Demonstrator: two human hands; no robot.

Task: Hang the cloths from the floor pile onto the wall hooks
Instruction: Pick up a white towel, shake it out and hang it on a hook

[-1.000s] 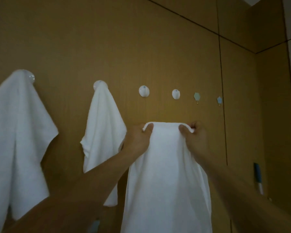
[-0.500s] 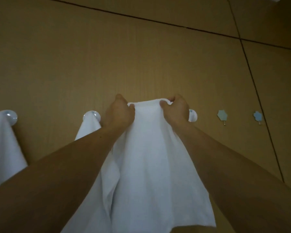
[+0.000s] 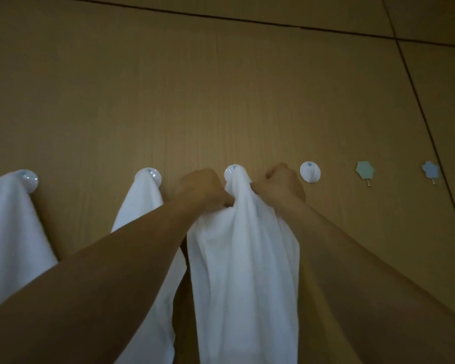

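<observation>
The cloth (image 3: 243,258), held spread between the hands half a second ago, has been bunched and draped over the third round hook (image 3: 233,171); this hanging is judged nearly done. Left hand (image 3: 205,187) and right hand (image 3: 281,185), raised close together, are clamped on its gathered top just beneath the hook.

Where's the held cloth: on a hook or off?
On: cloth drapes over the third round hook; left hand and right hand grip it.
</observation>
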